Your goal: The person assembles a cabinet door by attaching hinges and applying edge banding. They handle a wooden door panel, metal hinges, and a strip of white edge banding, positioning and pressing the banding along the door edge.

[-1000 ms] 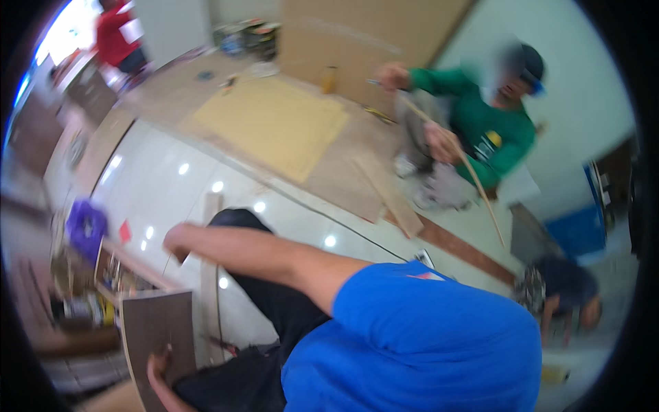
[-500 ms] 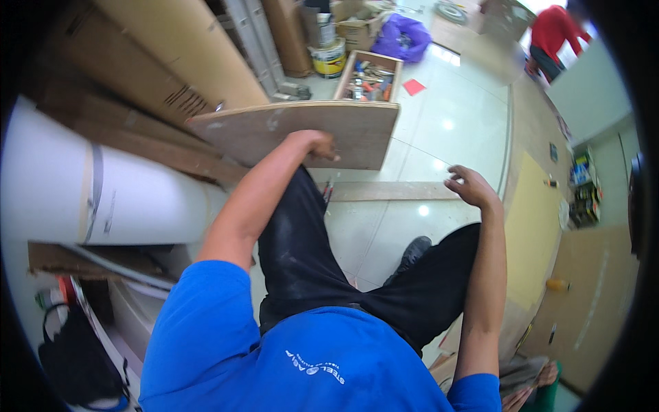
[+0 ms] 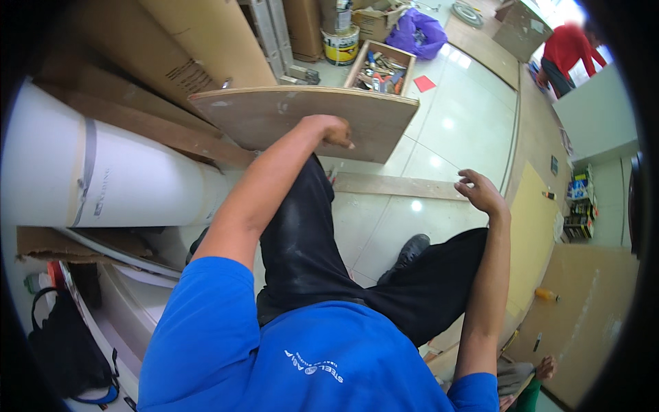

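Observation:
My left hand (image 3: 334,130) grips the lower edge of a brown wooden board (image 3: 274,117) and holds it up in front of me, tilted slightly. My right hand (image 3: 482,192) hangs free to the right over the white tiled floor, fingers spread, holding nothing. Between the two hands, a long wooden plank (image 3: 391,185) lies flat on the floor. My legs in black trousers (image 3: 309,247) and a dark shoe (image 3: 410,248) show below the board.
A large white roll (image 3: 103,178) lies at left beside cardboard sheets (image 3: 206,41). A wooden tool tray (image 3: 381,65), paint buckets (image 3: 340,38) and a purple bag (image 3: 419,31) sit beyond the board. A person in red (image 3: 566,51) crouches far right. Yellow and brown sheets (image 3: 525,233) cover the floor at right.
The view has swung from a room with a seated person in green to the boards. My left hand still holds the board, now closer and larger; my right hand stays open.

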The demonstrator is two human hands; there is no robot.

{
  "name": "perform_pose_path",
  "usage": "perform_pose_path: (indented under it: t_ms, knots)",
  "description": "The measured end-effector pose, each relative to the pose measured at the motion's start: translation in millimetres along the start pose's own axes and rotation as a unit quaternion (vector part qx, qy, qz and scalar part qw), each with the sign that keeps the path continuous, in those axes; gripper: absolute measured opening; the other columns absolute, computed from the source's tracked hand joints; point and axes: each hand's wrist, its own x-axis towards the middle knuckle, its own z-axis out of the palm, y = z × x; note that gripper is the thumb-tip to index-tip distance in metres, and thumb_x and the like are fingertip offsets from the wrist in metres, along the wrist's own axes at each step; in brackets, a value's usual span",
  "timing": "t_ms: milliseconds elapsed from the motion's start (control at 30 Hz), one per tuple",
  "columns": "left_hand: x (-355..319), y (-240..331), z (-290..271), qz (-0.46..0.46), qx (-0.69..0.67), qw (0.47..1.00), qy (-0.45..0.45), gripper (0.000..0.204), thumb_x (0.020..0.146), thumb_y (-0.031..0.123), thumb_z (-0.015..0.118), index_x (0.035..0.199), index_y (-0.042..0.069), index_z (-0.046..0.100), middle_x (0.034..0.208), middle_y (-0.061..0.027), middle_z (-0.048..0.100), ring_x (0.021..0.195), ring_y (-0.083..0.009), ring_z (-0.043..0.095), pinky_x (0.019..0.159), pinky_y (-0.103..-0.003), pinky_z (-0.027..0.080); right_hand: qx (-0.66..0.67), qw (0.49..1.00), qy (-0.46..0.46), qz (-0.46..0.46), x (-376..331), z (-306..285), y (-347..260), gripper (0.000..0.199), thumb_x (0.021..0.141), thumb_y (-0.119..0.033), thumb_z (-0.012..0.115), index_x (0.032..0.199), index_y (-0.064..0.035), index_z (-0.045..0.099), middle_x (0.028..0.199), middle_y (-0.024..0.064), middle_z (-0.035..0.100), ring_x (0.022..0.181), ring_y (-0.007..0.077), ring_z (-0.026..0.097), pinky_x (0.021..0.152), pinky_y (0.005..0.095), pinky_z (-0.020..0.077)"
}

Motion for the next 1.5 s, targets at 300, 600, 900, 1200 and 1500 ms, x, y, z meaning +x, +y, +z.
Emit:
perform_pose_path:
  t_ms: [300,600,900,1200,1500]
  knots:
    - [4,-1,1,-0.024,-0.031,0.999,-0.002,0.063,0.096,0.048,0.066,0.142,0.005,0.061,0.126,-0.0202,0.071,0.090,-0.0303,0.073,0.089,-0.044,0.055,-0.019,1.000,0.000,0.023,-6,-2,-13,0.057,0.096,-0.039,0.069,0.139,-0.0018,0.060,0.126,0.0193,0.071,0.117,0.0351,0.067,0.101,0.0422,0.0521]
    - [2,-1,1,-0.039,-0.052,0.998,-0.014,0.067,0.097,0.049,0.066,0.143,0.001,0.058,0.132,-0.0208,0.068,0.089,-0.0281,0.073,0.085,-0.043,0.057,0.002,1.000,0.000,0.023,-6,-4,-10,0.058,0.096,-0.040,0.070,0.139,-0.0023,0.060,0.126,0.0190,0.071,0.118,0.0352,0.067,0.102,0.0420,0.0518]
    - [13,-7,3,-0.058,-0.003,0.997,-0.055,0.062,0.097,0.054,0.064,0.134,0.006,0.066,0.111,-0.0183,0.073,0.090,-0.0265,0.073,0.079,-0.045,0.058,0.008,1.000,0.023,0.000,-5,-6,-4,0.056,0.096,-0.038,0.071,0.137,-0.0029,0.061,0.124,0.0187,0.072,0.114,0.0334,0.068,0.098,0.0419,0.0534]
    - [23,-8,9,-0.097,-0.042,0.993,-0.050,0.067,0.096,0.056,0.065,0.133,0.001,0.066,0.115,-0.0181,0.073,0.093,-0.0307,0.073,0.082,-0.047,0.059,0.037,0.999,0.012,-0.009,-4,-6,0,0.051,0.097,-0.029,0.070,0.137,0.0007,0.060,0.122,0.0215,0.072,0.110,0.0326,0.070,0.094,0.0415,0.0547]
    - [18,-7,6,-0.080,-0.022,0.996,-0.028,0.058,0.098,0.052,0.063,0.131,0.005,0.068,0.116,-0.0157,0.073,0.089,-0.0286,0.074,0.078,-0.048,0.059,0.048,0.999,-0.008,0.000,-1,1,2,0.052,0.098,-0.025,0.070,0.139,0.0035,0.057,0.119,0.0195,0.072,0.098,0.0259,0.071,0.086,0.0379,0.0559]
